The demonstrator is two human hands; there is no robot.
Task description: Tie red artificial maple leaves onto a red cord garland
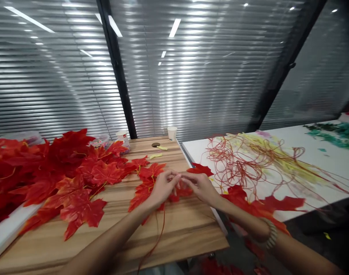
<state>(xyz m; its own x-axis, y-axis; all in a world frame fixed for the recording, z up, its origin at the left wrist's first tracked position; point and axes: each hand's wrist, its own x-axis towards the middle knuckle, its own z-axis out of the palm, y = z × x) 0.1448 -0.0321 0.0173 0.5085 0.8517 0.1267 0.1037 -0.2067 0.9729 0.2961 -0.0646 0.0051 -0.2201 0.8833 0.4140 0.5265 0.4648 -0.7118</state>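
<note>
My left hand (163, 186) and my right hand (201, 187) meet over the wooden table, fingertips pinched together. A thin red cord (163, 225) hangs from beneath my left hand past the table's front edge. What my right fingertips grip is too small and blurred to make out. Just below the fingers shows a red maple leaf (181, 192), partly hidden and blurred. More red artificial leaves (142, 194) lie beside my left hand. Another leaf (200, 169) is just behind my right hand, and a leafy red strand (257, 206) lies by my right forearm.
A big heap of red leaves (54, 172) covers the left of the wooden table (191, 236). Two paper cups (172, 133) stand at the back. Tangled red cord (237, 164) and yellow strips (291, 164) spread over the white table (329, 156) at right. Blinds (191, 76) hang behind.
</note>
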